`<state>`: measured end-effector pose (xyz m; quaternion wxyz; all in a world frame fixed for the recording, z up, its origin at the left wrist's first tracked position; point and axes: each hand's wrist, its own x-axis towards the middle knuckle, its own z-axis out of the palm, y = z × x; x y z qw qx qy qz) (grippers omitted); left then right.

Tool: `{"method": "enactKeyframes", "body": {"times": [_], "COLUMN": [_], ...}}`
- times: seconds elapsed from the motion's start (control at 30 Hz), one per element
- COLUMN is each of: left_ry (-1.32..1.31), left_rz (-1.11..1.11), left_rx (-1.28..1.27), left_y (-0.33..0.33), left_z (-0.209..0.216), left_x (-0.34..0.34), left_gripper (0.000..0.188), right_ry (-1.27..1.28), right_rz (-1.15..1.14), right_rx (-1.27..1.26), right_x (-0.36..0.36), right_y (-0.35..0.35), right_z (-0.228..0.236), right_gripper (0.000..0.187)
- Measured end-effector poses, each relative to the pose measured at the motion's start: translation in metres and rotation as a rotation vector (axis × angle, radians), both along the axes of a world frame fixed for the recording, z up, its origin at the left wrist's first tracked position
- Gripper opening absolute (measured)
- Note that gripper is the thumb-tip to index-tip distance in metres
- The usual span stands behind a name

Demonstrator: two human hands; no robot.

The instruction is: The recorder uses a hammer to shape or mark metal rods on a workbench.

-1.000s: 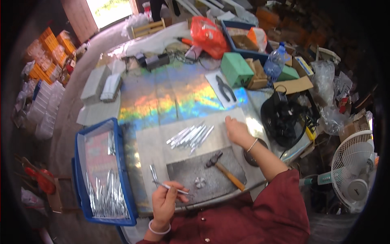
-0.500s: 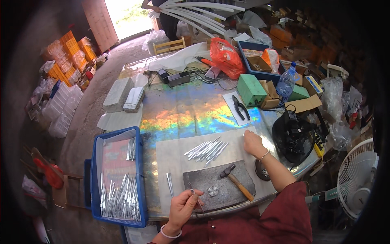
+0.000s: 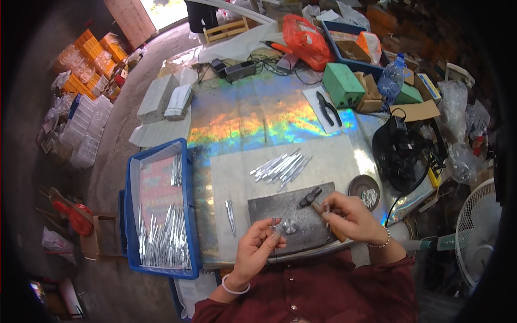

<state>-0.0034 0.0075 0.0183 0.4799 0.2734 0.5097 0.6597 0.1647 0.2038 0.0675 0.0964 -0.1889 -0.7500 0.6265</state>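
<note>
My left hand is closed in a pinch on a thin metal piece, mostly hidden by the fingers, beside a small round metal disc on a dark block. My right hand has thumb and fingers pinched together over the handle of a hammer lying on the block; whatever the fingertips hold is too small to make out. Beyond the block lies a pile of slim silvery metal pieces. Another slim forked piece lies alone to the left.
A dark round dish of tiny bright bits sits at the right. A blue crate holding many slim metal pieces stands left. Farther off are pliers, a green box, a water bottle and a fan.
My right hand has come back from the sheet's far right side to above the hammer handle. My left hand has moved slightly right and up, nearer the disc. The view has shifted.
</note>
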Motion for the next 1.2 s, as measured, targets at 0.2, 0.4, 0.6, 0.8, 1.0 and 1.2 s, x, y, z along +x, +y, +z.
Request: {"method": "enactKeyframes", "body": {"times": [0.2,0.4,0.6,0.8,1.0,1.2], "left_ry": [-0.033,0.0,-0.009,0.123,0.142,0.295], "left_rz": [-0.033,-0.063,-0.014,-0.046,-0.053,-0.094], "left_rx": [0.014,0.078,0.019,-0.011,-0.066,-0.061], "left_y": [-0.01,-0.009,-0.012,-0.017,-0.015,-0.009], "left_z": [0.001,-0.001,0.0,-0.007,-0.007,-0.004], "left_x": [0.005,0.004,0.011,0.015,0.016,0.012], "left_gripper": [0.029,0.025,0.017,0.014,0.012,0.011], "right_ry": [0.08,0.199,0.18,0.307,0.29,0.273], "right_rz": [0.109,0.036,-0.109,-0.111,-0.14,-0.161], "right_rx": [0.015,-0.1,-0.201,0.212,0.172,0.156], "right_x": [-0.009,-0.024,-0.022,-0.025,-0.025,-0.023], "right_y": [-0.044,-0.064,-0.08,-0.077,-0.08,-0.079], "right_z": [-0.001,-0.01,-0.021,-0.03,-0.035,-0.039], "right_gripper": [0.011,0.007,0.007,0.009,0.012,0.01]}}
